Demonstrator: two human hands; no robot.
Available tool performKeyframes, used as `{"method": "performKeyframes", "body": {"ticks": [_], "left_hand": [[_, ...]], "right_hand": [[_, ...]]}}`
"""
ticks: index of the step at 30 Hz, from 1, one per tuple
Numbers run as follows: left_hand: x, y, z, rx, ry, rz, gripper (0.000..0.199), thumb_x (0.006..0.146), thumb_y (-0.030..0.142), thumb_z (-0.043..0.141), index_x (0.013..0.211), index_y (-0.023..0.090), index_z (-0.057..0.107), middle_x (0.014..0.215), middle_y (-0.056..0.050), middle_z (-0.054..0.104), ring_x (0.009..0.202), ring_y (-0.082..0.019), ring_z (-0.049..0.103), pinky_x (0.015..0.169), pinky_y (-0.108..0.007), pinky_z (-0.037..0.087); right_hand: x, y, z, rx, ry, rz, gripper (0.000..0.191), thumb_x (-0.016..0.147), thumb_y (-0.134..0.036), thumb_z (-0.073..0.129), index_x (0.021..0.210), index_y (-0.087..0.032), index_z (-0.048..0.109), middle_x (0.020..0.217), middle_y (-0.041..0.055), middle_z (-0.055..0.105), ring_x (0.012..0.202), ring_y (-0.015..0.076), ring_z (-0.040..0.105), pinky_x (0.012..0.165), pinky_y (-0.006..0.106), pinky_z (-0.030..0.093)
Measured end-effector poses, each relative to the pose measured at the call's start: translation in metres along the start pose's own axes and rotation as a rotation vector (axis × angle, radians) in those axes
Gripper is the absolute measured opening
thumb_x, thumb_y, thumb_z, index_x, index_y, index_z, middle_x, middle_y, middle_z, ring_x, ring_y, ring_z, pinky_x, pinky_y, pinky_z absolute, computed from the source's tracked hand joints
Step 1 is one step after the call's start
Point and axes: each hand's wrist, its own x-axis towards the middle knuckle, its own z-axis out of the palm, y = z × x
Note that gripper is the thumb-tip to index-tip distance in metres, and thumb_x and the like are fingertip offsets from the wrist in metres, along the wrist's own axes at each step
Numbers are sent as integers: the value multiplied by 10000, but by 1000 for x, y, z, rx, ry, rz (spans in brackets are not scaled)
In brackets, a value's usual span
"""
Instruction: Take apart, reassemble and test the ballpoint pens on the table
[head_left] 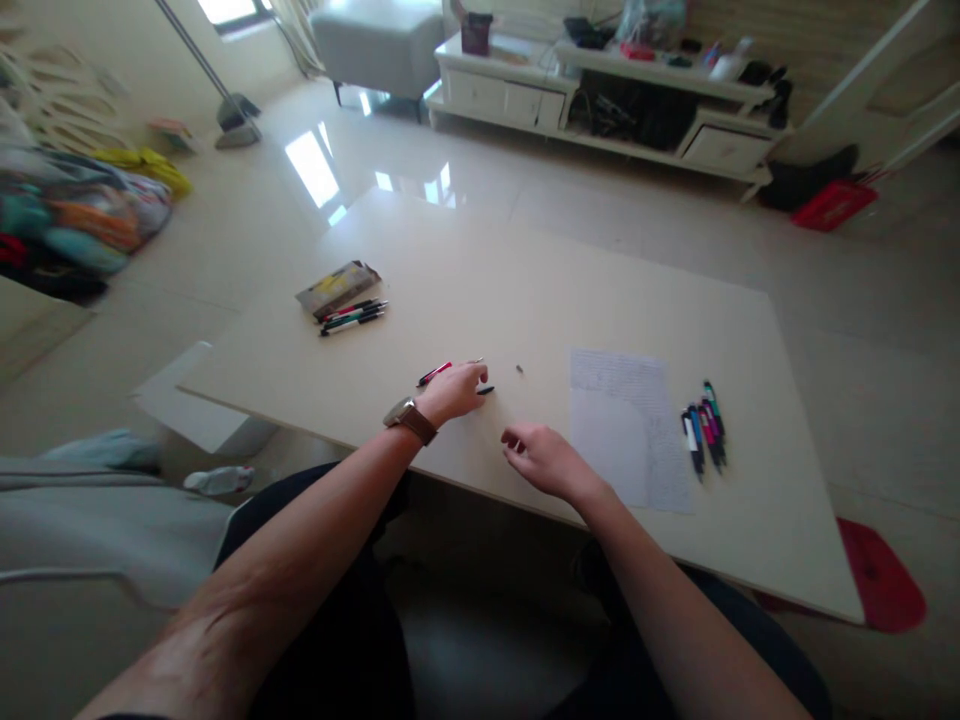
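My left hand, with a brown-strapped watch on the wrist, is low over the table. Its fingers are curled, and a short black pen part sticks out between thumb and fingers. Just left of it lies a pen barrel in red and black. A thin, light piece shows behind the knuckles, partly hidden. Nearer the table's front edge, my right hand is loosely bent, thumb and fingers apart, nothing in it. Beyond both hands lies a tiny dark piece.
Right of my hands is a sheet of paper with writing, then a group of pens. At the left, several pens lie by a worn pen box. A red stool stands beyond the table's right corner.
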Motion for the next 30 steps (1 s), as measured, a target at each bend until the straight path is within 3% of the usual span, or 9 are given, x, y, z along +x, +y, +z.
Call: {"method": "performKeyframes", "body": {"ticks": [5, 11, 17, 20, 23, 25, 30], "left_hand": [[4, 9, 18, 20, 68, -26, 236, 820, 113, 546, 1010, 183, 668, 1003, -74, 688, 916, -192, 634, 817, -293, 478], [5, 23, 21, 33, 168, -102, 304, 846, 205, 591, 1148, 182, 615, 1140, -94, 652, 1023, -207, 622, 887, -308, 477], [-24, 18, 18, 73, 244, -232, 375, 857, 342, 605, 1188, 166, 596, 1228, -130, 622, 1190, -275, 555, 1029, -386, 418], [-48, 16, 25, 87, 276, -289, 503, 850, 375, 613, 1311, 193, 532, 1425, -141, 511, 1304, -299, 476, 1090, -426, 368], [-73, 17, 43, 54, 324, -448, 534, 897, 408, 534, 1392, 223, 457, 1499, -121, 447, 1370, -301, 410, 1136, -467, 309], [-84, 19, 57, 39, 347, -547, 534, 919, 407, 475, 1402, 181, 445, 1480, -152, 459, 1339, -316, 440, 1125, -482, 322], [-85, 17, 73, 27, 459, -745, 568, 933, 352, 385, 1463, 148, 370, 1520, -194, 395, 1380, -315, 408, 1115, -456, 344]], "right_hand": [[-34, -1, 4, -147, -48, -11, 140, 908, -212, 528, 948, -183, 659, 951, 62, 696, 816, 158, 602, 693, 266, 352], [-70, 10, 10, -177, -68, -9, 150, 916, -219, 521, 952, -186, 662, 963, 62, 706, 851, 159, 622, 712, 264, 348], [-96, 12, 7, -221, -60, -6, 174, 901, -193, 519, 958, -178, 682, 974, 72, 717, 891, 178, 648, 726, 274, 361], [-105, 6, 5, -202, -44, -26, 181, 902, -194, 518, 959, -182, 689, 974, 68, 718, 892, 171, 651, 729, 265, 372], [-115, 3, 7, -187, -29, -41, 185, 901, -218, 521, 946, -184, 697, 955, 66, 724, 872, 173, 654, 712, 263, 375], [-122, 4, 9, -192, -41, -24, 180, 883, -225, 540, 948, -187, 704, 954, 67, 728, 870, 180, 659, 705, 265, 376], [-136, 2, 10, -204, -67, 10, 173, 871, -244, 565, 947, -202, 715, 943, 63, 731, 867, 188, 664, 714, 269, 392]]}}
